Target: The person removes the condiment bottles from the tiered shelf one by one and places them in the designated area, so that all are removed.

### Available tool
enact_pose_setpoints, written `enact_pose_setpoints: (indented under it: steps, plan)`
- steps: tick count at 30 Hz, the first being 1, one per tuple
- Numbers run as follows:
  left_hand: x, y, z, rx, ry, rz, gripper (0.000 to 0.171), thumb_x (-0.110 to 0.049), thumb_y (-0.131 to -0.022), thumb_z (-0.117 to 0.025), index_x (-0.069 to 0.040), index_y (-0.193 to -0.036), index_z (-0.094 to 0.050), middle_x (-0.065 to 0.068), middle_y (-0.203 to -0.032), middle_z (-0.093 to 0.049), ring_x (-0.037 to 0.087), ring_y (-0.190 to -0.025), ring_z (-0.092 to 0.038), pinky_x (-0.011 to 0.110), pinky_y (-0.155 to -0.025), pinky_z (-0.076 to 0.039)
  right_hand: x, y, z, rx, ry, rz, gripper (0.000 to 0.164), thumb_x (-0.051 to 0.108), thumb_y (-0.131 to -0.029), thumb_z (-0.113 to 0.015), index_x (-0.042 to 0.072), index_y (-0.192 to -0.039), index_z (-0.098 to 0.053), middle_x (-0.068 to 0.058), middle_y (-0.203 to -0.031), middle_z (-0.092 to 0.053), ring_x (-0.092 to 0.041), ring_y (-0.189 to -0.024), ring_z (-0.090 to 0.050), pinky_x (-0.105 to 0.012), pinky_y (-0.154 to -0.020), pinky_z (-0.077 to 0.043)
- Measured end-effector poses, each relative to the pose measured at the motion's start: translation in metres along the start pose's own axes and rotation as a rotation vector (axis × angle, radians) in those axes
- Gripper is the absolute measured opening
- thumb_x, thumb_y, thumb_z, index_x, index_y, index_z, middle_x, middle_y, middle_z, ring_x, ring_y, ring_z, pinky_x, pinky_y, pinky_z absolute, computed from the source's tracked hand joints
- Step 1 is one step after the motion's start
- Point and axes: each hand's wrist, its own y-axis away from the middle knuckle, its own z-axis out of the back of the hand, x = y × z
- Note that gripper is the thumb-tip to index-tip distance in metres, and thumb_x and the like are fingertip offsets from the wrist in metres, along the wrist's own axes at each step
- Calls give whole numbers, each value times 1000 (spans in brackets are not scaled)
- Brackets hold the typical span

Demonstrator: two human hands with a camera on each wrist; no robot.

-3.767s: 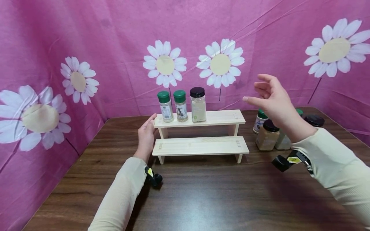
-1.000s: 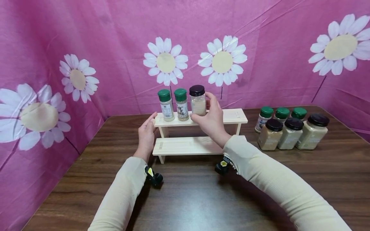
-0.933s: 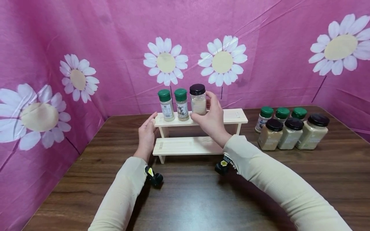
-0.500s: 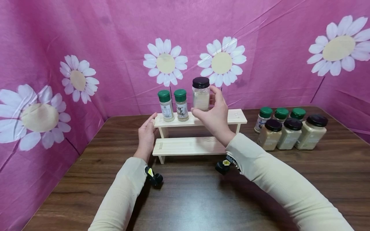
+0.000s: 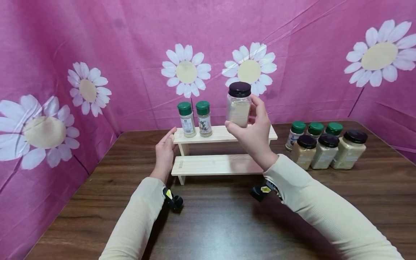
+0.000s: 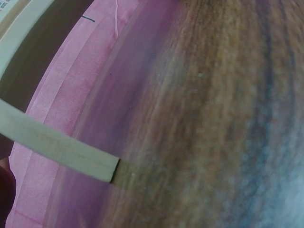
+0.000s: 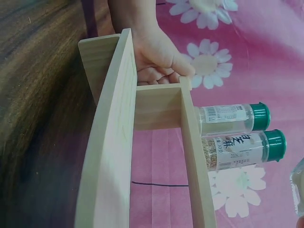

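My right hand (image 5: 255, 135) grips a clear square jar (image 5: 239, 108) with a black lid and pale powder inside, raised above the upper shelf. Only an edge of that jar (image 7: 298, 185) enters the right wrist view. At the left end of the two-tier wooden rack (image 5: 224, 165), my left hand (image 5: 164, 153) holds the upper tier; in the right wrist view its thumb lies at the shelf end and its fingers curl by the support. Two green-capped shakers stand upright on the upper shelf: a left one (image 5: 186, 121) and one with sesame-like grains (image 5: 204, 120).
On the table (image 5: 208, 216) at the right stand several containers: a green-capped shaker (image 5: 294, 136) among others at the back, a tan powder jar (image 5: 303, 155) with other black-lidded jars in front. A pink flowered cloth (image 5: 139, 72) hangs behind and at the sides.
My right hand came in from the right, took hold of the black-lidded jar, lifted it off the upper shelf and moved it rightward and nearer. My left hand has stayed at the rack.
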Motion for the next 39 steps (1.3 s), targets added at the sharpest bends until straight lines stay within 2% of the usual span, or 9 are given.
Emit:
enact_pose_setpoints:
  steps: [7, 13, 21, 26, 31, 35, 37, 39]
  plan:
    - [-1, 1, -1, 8, 8, -2, 40, -7, -94, -39, 2, -131, -49, 19, -131, -51, 3, -86, -63, 26, -87, -50, 4, 9, 16, -42, -63, 27, 69, 1, -66, -73, 4, -129, -45, -2, -111, -56, -12, -95, -50, -26, -76, -43]
    - [-2, 1, -1, 11, -3, -3, 39, -8, -94, -39, 2, -131, -49, 19, -132, -50, 2, -86, -63, 27, -86, -50, 7, 17, 33, -72, -133, 14, 70, -4, -67, -71, 5, -130, -43, 4, -113, -54, -15, -100, -50, -25, -79, -43]
    - [-1, 1, -1, 4, 5, 3, 40, -7, -94, -40, 1, -131, -50, 19, -131, -52, 2, -86, -63, 26, -86, -51, 6, 30, 58, -123, -274, -43, 69, -13, -64, -65, 5, -127, -43, -4, -111, -52, -17, -98, -50, -22, -77, -44]
    - [1, 1, 2, 2, 2, 14, 41, -7, -92, -40, 0, -131, -50, 19, -131, -51, 2, -87, -63, 27, -88, -50, -2, 40, 78, -110, -304, -5, 69, -16, -62, -62, 5, -125, -44, -5, -111, -54, -15, -96, -52, -19, -76, -45]
    - [0, 2, 3, -3, 12, 9, 40, -7, -92, -40, 1, -130, -51, 19, -130, -52, 3, -86, -63, 26, -87, -51, -10, 51, 101, -78, -285, 14, 71, -24, -61, -59, 5, -125, -45, -5, -111, -53, -13, -97, -51, -15, -77, -47]
    - [-1, 2, 1, 3, -2, 4, 41, -8, -92, -40, 1, -131, -50, 20, -131, -51, 2, -86, -62, 25, -85, -51, -13, 59, 118, -91, -217, -54, 74, -27, -61, -58, 4, -126, -44, -6, -111, -53, -13, -97, -51, -12, -76, -47]
    - [-2, 3, 1, 3, -10, 5, 41, -8, -92, -40, 0, -131, -51, 19, -131, -51, 2, -86, -62, 23, -83, -51, -15, 62, 126, -102, -140, -117, 76, -27, -60, -60, 6, -127, -44, -5, -111, -53, -13, -97, -51, -10, -74, -48]
    - [-1, 2, 1, 6, -23, 8, 41, -8, -92, -40, -1, -131, -51, 18, -131, -52, 1, -86, -62, 22, -82, -51, -17, 66, 133, -102, -14, -172, 79, -25, -60, -62, 10, -128, -43, -1, -111, -53, -11, -96, -51, -8, -72, -47]
